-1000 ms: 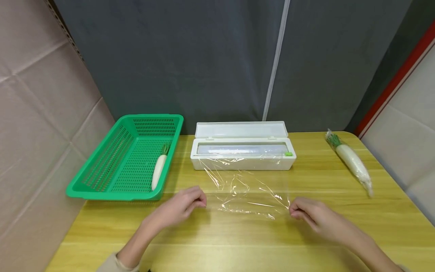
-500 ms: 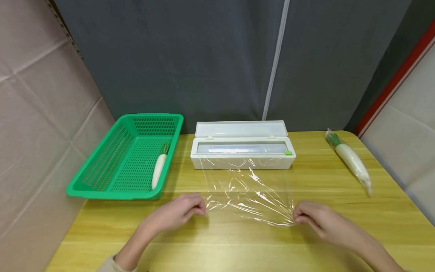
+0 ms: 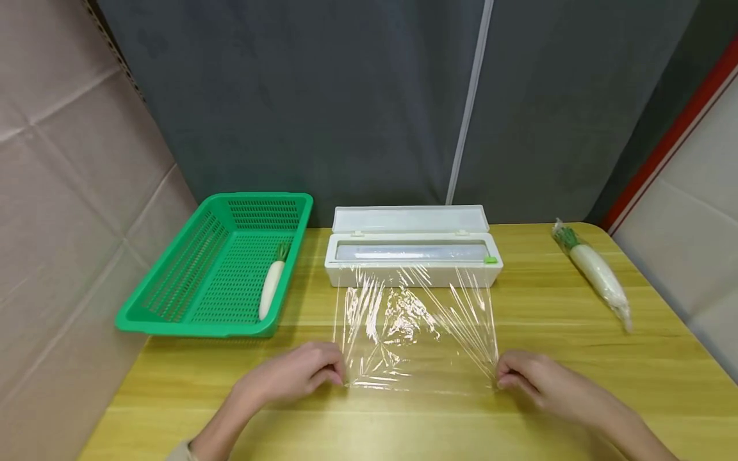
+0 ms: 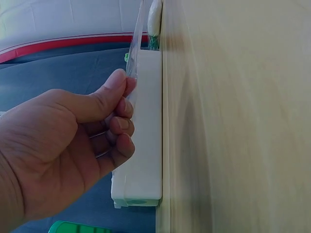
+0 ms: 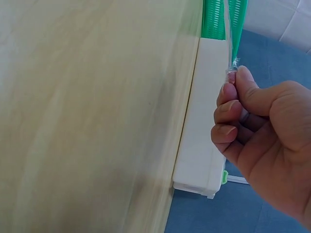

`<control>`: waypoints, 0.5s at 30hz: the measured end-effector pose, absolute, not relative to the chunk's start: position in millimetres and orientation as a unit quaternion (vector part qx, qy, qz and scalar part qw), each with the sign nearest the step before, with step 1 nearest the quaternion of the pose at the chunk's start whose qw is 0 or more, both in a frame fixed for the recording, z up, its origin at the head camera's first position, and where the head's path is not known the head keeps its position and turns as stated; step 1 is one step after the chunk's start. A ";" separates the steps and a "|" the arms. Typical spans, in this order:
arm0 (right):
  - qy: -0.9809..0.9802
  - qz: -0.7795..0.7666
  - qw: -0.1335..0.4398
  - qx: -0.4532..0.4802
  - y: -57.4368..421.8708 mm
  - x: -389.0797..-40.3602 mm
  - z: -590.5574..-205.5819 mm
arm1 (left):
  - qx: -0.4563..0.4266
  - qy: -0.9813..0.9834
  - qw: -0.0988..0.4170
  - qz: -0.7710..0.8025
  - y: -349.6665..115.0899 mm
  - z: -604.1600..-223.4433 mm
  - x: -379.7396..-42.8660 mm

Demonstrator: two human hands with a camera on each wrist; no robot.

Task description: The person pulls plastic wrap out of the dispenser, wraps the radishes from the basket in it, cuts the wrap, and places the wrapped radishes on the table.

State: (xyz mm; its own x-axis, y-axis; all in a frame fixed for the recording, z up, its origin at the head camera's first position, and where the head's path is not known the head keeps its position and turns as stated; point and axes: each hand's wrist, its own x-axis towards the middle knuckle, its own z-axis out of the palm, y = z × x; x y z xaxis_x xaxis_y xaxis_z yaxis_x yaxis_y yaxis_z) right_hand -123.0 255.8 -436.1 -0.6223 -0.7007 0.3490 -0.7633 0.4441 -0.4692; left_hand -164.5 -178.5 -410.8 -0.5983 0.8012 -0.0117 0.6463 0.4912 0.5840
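Observation:
A sheet of clear plastic wrap stretches toward me from a white dispenser box whose lid stands raised. Inside the box lies the wrap roll, and a small green slider sits at its right end. My left hand pinches the sheet's near left corner between thumb and forefinger. At the near right corner, my right hand pinches the film the same way. In both wrist views the sheet appears nearly edge-on, held above the table, with the other fingers curled below the pinch.
To the left stands a green plastic basket with one white radish inside. A white radish in plastic wrap lies at the table's right side. A grey curtain hangs behind the wooden table.
Both hands have moved nearer to me, drawing more film out of the box. The sheet, loose and crumpled before, now spreads wider and tauter.

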 end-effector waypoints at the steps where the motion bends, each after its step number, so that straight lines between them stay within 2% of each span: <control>1: -0.849 0.301 0.050 0.431 255.9 -123.2 -436.9 | 0.423 0.852 0.146 0.270 -178.8 -411.0 -163.7; 15: -0.872 0.300 -0.025 0.385 255.4 -128.4 -447.7 | 0.405 0.868 0.163 0.238 -176.7 -418.2 -163.0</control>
State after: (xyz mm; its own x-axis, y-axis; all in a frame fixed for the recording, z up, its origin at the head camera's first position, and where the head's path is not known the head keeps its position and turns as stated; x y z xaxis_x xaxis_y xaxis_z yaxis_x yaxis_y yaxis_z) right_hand -128.4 255.4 -447.7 -0.7017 -0.6872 0.1882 -0.6577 0.5231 -0.5420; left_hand -163.0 -176.7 -418.2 -0.6193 0.7799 -0.0903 0.6243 0.5590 0.5457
